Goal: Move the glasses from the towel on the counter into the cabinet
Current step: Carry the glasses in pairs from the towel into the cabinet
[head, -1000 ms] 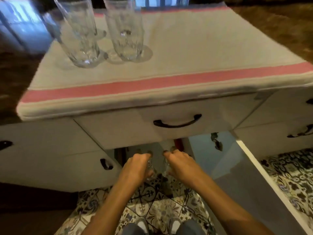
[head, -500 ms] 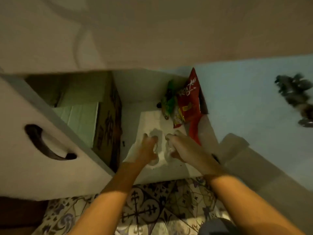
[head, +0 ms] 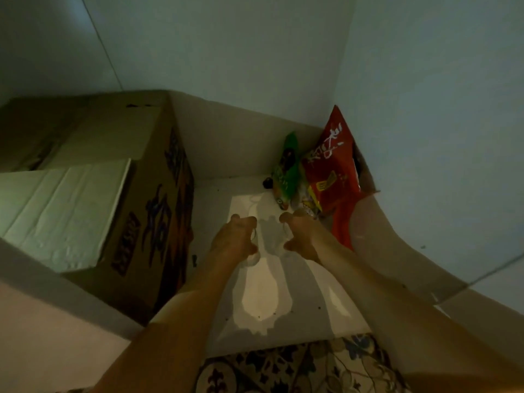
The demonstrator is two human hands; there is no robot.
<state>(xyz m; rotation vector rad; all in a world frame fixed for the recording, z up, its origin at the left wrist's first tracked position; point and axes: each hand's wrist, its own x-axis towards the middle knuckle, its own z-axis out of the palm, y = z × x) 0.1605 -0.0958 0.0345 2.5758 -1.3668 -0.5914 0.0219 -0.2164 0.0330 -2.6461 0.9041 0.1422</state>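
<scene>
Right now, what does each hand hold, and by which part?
Each hand grips a clear glass by its side: left hand on one glass, right hand on another, mostly hidden.

Head view: the only one I have, worn on the person's head, looking forward and down into the open cabinet [head: 255,154].
Closeness: near; both forearms reach in from the bottom edge.
Framing: cardboard box [head: 119,199] at left, snack bags [head: 329,177] at back right, patterned floor tiles [head: 297,367] along the bottom.
Shared view: I have no second camera.
</scene>
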